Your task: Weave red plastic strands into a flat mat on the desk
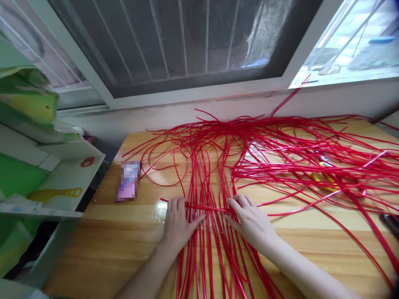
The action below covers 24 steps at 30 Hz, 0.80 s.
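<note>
Many long red plastic strands [268, 153] spread in a tangle over a wooden table [124, 245]. A bundle of them [204, 257] runs straight toward me between my hands. One strand [207, 207] lies crosswise over the bundle. My left hand [177, 224] rests on the bundle's left side, fingers curled over the crosswise strand's left end. My right hand [251, 222] lies on the right side, fingers bent and pinching the strand's other end.
A blurred phone-like item [127, 181] lies on the table's left part. Something yellow [324, 179] shows under the strands at right. Green and white shelving [40, 166] stands left. A window frame [193, 93] runs along the far wall. A dark object [391, 222] sits at the right edge.
</note>
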Each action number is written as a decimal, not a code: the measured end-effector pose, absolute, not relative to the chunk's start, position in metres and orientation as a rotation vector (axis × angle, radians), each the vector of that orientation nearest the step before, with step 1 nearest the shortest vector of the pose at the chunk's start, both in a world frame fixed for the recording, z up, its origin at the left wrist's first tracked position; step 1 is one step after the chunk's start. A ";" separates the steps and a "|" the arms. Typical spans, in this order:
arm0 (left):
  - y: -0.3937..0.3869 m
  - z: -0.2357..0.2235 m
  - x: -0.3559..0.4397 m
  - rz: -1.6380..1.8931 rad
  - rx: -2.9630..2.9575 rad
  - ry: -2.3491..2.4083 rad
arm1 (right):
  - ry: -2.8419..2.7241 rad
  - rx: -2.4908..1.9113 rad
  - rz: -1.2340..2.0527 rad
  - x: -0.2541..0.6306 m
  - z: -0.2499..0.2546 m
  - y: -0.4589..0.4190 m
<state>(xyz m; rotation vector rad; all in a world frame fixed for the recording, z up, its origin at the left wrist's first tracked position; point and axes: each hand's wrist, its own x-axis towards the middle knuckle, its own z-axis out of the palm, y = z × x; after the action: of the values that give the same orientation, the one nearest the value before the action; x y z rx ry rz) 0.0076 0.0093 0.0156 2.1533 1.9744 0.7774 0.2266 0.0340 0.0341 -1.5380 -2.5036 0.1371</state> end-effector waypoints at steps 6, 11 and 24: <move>0.011 0.018 0.003 0.718 2.146 1.950 | -2.573 -1.539 0.133 0.227 0.035 0.035; 0.010 0.021 0.005 0.677 2.157 1.938 | -2.596 -1.562 0.147 0.226 0.035 0.036; 0.011 0.023 0.006 0.662 2.138 1.982 | -2.673 -1.526 0.075 0.223 0.033 0.037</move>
<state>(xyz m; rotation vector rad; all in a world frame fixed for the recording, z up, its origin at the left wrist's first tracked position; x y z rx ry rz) 0.0060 0.0106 0.0225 2.1378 1.9817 0.6620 0.2232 0.0373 0.0332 -1.5259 -2.6732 0.0748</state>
